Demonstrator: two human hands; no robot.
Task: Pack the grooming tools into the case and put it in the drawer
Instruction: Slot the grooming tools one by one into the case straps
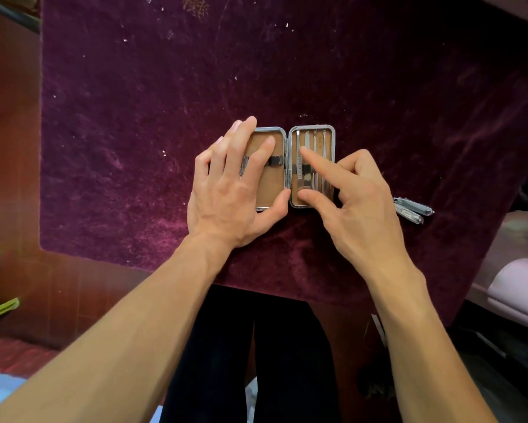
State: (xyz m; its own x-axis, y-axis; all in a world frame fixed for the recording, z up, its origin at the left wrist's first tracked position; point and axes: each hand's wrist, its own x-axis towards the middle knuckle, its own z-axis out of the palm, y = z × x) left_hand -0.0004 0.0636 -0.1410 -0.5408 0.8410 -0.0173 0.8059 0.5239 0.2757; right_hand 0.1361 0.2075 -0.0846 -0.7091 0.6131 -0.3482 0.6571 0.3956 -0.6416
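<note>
Four slim tools (314,154) fill the open case's (287,138) right half.

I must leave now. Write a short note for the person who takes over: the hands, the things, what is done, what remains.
Left hand: open, flat on the left half of the open case, holding it steady.
Right hand: holds nothing; forefinger and thumb press on the tools in the right half.
Done: several slim tools sit under the right strap.
Left: two clippers lie on the cloth, right of the case. Pack them, shut the case, put it in the drawer, which is not in view.
</note>
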